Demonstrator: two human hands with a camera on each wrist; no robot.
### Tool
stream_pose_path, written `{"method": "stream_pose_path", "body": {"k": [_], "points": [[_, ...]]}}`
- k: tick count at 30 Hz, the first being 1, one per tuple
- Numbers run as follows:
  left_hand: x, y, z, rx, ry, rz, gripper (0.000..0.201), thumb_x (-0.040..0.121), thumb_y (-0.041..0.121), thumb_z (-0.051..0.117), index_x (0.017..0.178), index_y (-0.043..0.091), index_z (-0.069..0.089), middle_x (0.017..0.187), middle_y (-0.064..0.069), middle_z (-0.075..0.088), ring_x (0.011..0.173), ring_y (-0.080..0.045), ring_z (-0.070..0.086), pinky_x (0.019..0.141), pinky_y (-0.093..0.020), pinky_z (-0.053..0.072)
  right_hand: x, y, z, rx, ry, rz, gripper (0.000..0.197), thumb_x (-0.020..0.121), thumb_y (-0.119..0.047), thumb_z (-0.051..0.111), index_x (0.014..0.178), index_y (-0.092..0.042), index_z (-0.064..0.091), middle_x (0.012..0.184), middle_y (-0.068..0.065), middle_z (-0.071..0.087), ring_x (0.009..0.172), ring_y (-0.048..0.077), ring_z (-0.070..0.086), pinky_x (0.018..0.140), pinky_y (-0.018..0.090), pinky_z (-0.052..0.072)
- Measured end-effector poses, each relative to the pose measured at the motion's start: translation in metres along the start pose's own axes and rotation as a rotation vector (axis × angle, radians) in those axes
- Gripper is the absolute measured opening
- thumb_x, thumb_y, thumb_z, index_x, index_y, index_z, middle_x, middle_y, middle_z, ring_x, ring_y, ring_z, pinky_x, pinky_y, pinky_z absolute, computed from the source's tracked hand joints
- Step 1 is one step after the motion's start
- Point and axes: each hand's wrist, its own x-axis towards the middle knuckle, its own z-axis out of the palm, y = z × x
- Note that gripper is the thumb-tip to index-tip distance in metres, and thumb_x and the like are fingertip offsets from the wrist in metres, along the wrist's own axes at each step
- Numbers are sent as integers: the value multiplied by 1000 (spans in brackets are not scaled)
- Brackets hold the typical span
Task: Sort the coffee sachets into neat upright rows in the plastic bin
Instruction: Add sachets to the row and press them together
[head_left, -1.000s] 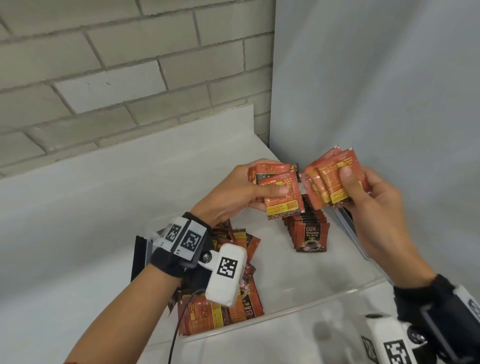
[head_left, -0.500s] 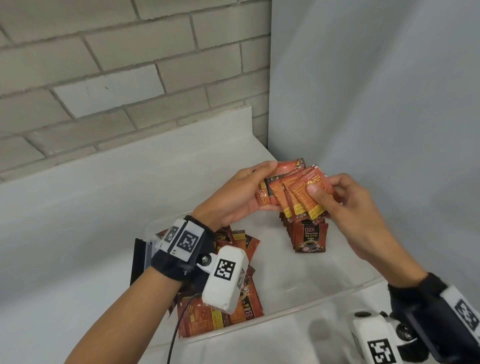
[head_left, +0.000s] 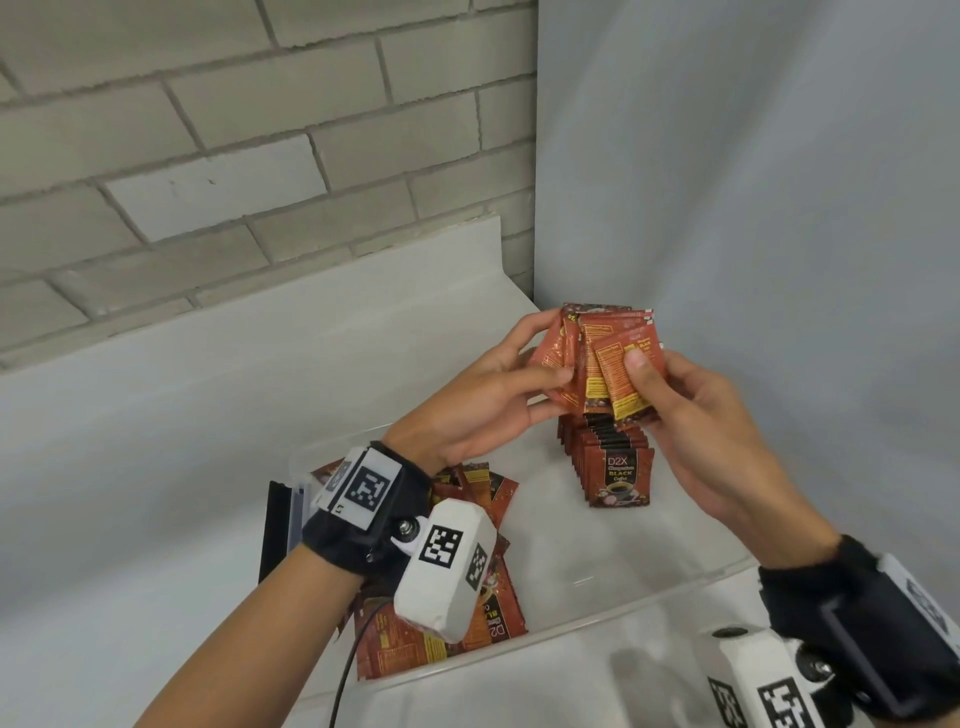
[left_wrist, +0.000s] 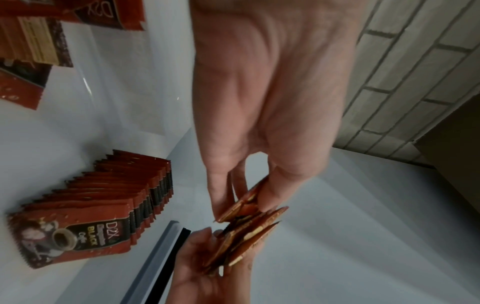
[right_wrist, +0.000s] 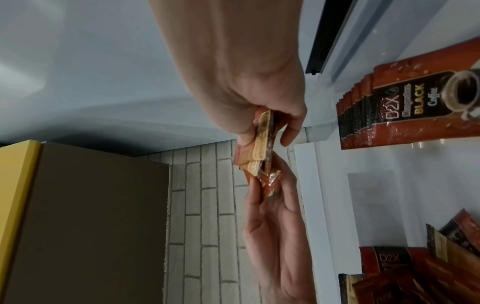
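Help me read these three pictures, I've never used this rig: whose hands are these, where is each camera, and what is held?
No machine here: a person works with bare hands, with a camera on the head and one strapped to each wrist. The head view looks down at both hands; each wrist view looks along its own hand at the fingers. The left hand and the right hand together hold a fanned bunch of sachets above the clear plastic bin. Inside the bin, a row of sachets stands upright on the right, and a loose pile of sachets lies on the left, partly hidden by the left wrist camera.
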Motion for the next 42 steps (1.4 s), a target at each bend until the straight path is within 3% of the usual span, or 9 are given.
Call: {"method": "stream_pose_path", "body": {"k": [10, 13, 17, 24, 27, 30, 34, 37, 42], "points": [[-1, 7, 0, 184, 168, 49, 15, 90, 5, 59, 95, 16, 51, 101, -10, 70, 94, -20, 67, 83, -31, 54, 2, -3, 6, 101, 13, 65, 31, 94, -24, 54, 118, -5, 61, 101, 5, 74, 93, 13, 71, 74, 19, 57], [0, 6, 2, 168, 218, 111, 22, 89, 1, 60, 82, 14, 43, 94, -8, 68, 91, -20, 68, 78, -32, 57, 1, -3, 7, 92, 18, 84, 34, 94, -27, 54, 120, -5, 60, 105, 6, 73, 97, 15, 70, 84, 27, 58], [3, 5, 5, 130, 272, 163, 38, 85, -8, 61, 104, 19, 44, 94, -11, 57, 92, -21, 66, 78, -40, 57, -1, -2, 7, 114, 4, 122, 39, 92, -31, 55, 123, -6, 59, 110, 9, 72, 104, 20, 68, 98, 45, 51], [1, 4, 11, 85, 223, 197, 44, 87, -10, 56, 117, 19, 44, 97, -17, 52, 95, -21, 62, 86, -35, 54, -4, -6, 8, 271, -62, 190, 35, 94, -25, 54, 122, -3, 59, 113, 13, 70, 103, 24, 69, 87, 42, 57], [-2, 6, 13, 111, 185, 167, 32, 87, 6, 59, 112, 18, 45, 95, -18, 55, 89, -16, 62, 84, -27, 53, -3, -7, 7, 252, -42, 170, 37, 92, -25, 56, 122, -3, 58, 114, 13, 70, 103, 22, 69, 85, 35, 58], [-1, 9, 13, 185, 199, 113, 41, 80, 31, 64, 110, 15, 41, 87, -3, 68, 83, -11, 64, 78, -23, 51, -1, -8, 5, 183, -5, 103, 39, 88, -27, 60, 122, -8, 53, 108, 12, 72, 102, 22, 69, 86, 33, 55], [3, 7, 20, 268, 155, 19, 61, 81, 39, 65, 131, 13, 40, 120, -6, 63, 104, -14, 65, 92, -31, 51, -5, -8, 12, 70, -63, 6, 42, 84, -28, 61, 124, -18, 50, 100, 6, 74, 95, 20, 71, 84, 33, 55], [3, 6, 26, 444, 147, 61, 57, 89, 44, 58, 134, 17, 36, 124, -4, 59, 110, -10, 62, 91, -25, 52, -6, -8, 14, 26, -108, -8, 42, 82, -30, 63, 120, -13, 59, 102, 7, 74, 97, 23, 70, 83, 33, 56], [3, 8, 15, 808, 143, 162, 91, 56, 78, 67, 124, 43, 18, 129, 1, 38, 124, -19, 45, 99, -35, 48, -7, -15, 7, -25, -97, -36, 32, 82, -25, 68, 110, -10, 65, 97, 6, 75, 85, 18, 73, 66, 19, 55]]}}
